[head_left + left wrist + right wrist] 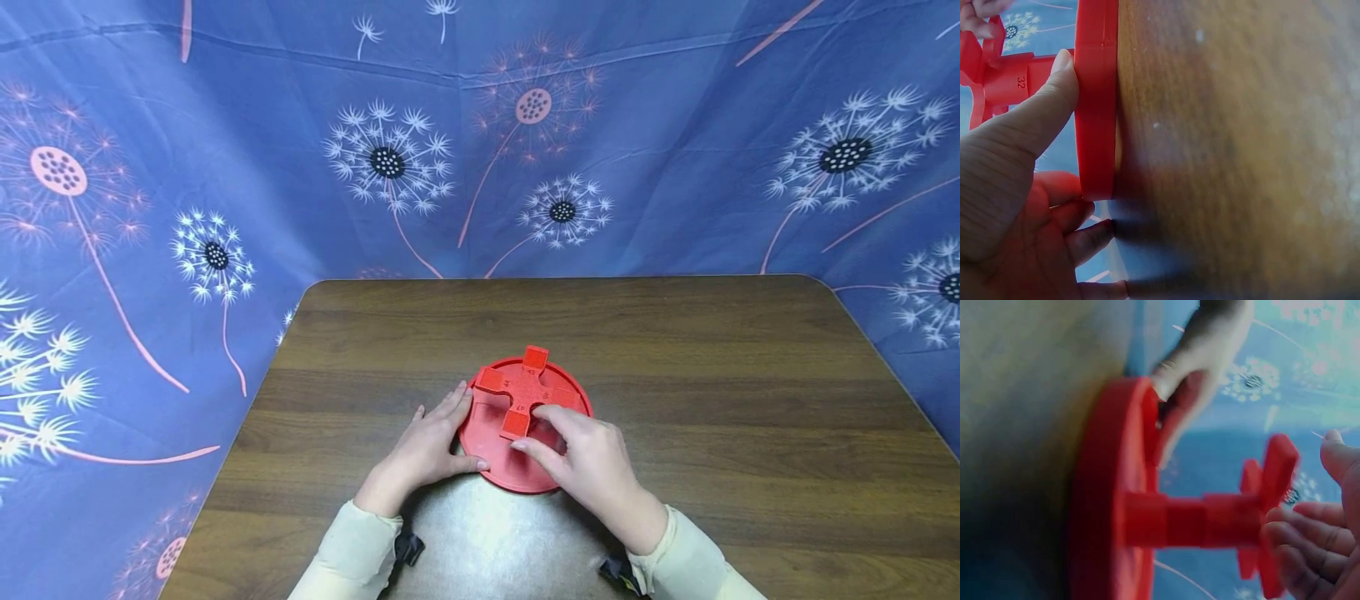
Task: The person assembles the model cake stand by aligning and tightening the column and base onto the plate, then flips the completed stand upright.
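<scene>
A round red base (491, 460) with a raised rim lies on the wooden table. From its middle rises a red post (1185, 522), topped by a red cross-shaped piece (525, 388) whose arms end in tilted faces and bear small numbers. My left hand (426, 443) grips the base's left side, thumb on the rim and fingers spread round the edge. My right hand (600, 457) is at the cross's near right side, fingertips at one arm. In the right wrist view its thumb stands apart from the cross. A number 32 shows on the post side in the left wrist view.
The brown wooden table (750, 400) extends to both sides and behind the base. A blue cloth with dandelion prints (660, 225) hangs at the table's back and left. Black straps (408, 548) show at the wrists.
</scene>
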`<action>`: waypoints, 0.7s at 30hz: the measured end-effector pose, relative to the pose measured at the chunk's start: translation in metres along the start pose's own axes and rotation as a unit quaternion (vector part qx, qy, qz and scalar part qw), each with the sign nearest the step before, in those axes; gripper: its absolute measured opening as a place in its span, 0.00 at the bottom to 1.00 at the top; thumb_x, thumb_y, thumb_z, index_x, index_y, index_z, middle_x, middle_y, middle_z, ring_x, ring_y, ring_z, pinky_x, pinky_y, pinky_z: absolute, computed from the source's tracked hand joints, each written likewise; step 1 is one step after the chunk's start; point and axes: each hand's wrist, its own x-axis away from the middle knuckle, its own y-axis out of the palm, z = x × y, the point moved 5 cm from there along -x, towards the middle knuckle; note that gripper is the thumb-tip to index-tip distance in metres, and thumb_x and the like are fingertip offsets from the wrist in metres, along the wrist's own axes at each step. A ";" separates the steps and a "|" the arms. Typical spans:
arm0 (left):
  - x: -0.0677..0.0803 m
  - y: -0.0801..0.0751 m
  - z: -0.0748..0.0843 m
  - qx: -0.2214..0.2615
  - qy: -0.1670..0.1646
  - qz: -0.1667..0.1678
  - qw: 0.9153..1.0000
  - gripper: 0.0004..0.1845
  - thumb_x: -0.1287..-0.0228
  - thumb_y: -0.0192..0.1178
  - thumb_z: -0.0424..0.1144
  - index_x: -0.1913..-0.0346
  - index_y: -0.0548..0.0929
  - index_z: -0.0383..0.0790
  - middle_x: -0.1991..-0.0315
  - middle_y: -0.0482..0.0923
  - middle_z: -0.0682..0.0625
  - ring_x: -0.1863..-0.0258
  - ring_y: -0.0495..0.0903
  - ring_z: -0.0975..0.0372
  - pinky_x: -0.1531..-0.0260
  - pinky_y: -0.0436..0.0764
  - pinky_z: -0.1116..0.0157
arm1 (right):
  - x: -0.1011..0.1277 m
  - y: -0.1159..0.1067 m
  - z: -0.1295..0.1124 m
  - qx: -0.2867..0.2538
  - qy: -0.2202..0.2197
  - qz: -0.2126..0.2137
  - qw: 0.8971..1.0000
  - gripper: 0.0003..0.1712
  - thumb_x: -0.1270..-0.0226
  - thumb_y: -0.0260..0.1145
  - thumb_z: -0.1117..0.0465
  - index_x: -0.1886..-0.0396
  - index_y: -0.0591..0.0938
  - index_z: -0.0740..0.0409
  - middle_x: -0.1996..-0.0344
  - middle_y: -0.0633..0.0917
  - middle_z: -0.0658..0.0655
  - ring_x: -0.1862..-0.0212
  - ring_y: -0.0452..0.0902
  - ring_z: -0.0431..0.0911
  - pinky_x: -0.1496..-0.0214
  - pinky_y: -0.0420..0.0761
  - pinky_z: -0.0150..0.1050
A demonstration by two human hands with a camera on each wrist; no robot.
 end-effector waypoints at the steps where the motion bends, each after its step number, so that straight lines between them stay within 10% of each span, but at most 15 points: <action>1: 0.000 0.000 0.000 0.000 -0.001 0.000 1.000 0.56 0.51 0.69 0.65 0.25 0.58 0.39 0.23 0.49 0.45 0.26 0.54 0.54 0.36 0.55 0.35 | -0.002 -0.005 0.001 -0.005 -0.002 0.010 1.000 0.18 0.42 0.72 0.44 0.64 0.85 0.53 0.77 0.81 0.43 0.80 0.67 0.34 0.80 0.69 0.29; 6: 0.000 0.000 0.001 0.001 -0.003 -0.002 1.000 0.57 0.51 0.69 0.65 0.24 0.58 0.39 0.23 0.49 0.45 0.26 0.53 0.54 0.35 0.54 0.35 | -0.009 -0.025 0.019 0.005 0.029 0.035 0.999 0.10 0.40 0.70 0.57 0.59 0.86 0.54 0.67 0.85 0.49 0.74 0.77 0.39 0.77 0.76 0.38; 12: 0.000 0.000 0.000 0.002 -0.001 -0.003 1.000 0.57 0.51 0.69 0.65 0.24 0.58 0.38 0.23 0.49 0.45 0.26 0.54 0.54 0.35 0.54 0.35 | -0.009 -0.023 0.044 -0.017 0.111 -0.092 0.989 0.20 0.34 0.65 0.63 0.42 0.81 0.59 0.49 0.85 0.57 0.52 0.83 0.50 0.53 0.80 0.52; 21: 0.001 -0.001 0.001 0.004 0.001 0.000 1.000 0.57 0.51 0.69 0.65 0.25 0.58 0.38 0.23 0.48 0.44 0.26 0.54 0.53 0.36 0.55 0.34 | -0.001 -0.014 0.041 -0.114 0.129 -0.177 0.969 0.20 0.36 0.69 0.60 0.44 0.83 0.57 0.72 0.85 0.43 0.72 0.77 0.32 0.70 0.78 0.32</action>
